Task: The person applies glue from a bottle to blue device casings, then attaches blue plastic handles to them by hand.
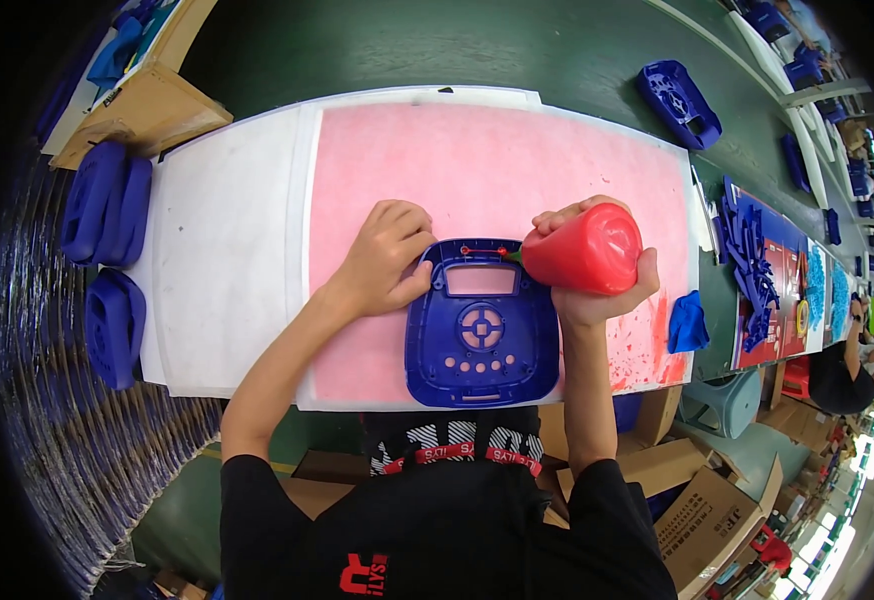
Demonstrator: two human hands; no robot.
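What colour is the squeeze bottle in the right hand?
Red, clearest in the head view: the squeeze bottle sits in the right hand.

Left hand (387, 258) rests flat, fingers curled; right hand (597, 290) seems tightly clenched, both forearms extended.

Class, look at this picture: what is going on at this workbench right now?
A person works on a blue plastic panel lying flat on a pink mat. The left hand presses on the panel's upper left corner. The right hand grips a red squeeze bottle, its tip at the panel's top edge, where a red line shows. More blue shells are stacked at the left, and a blue cloth lies at the right.
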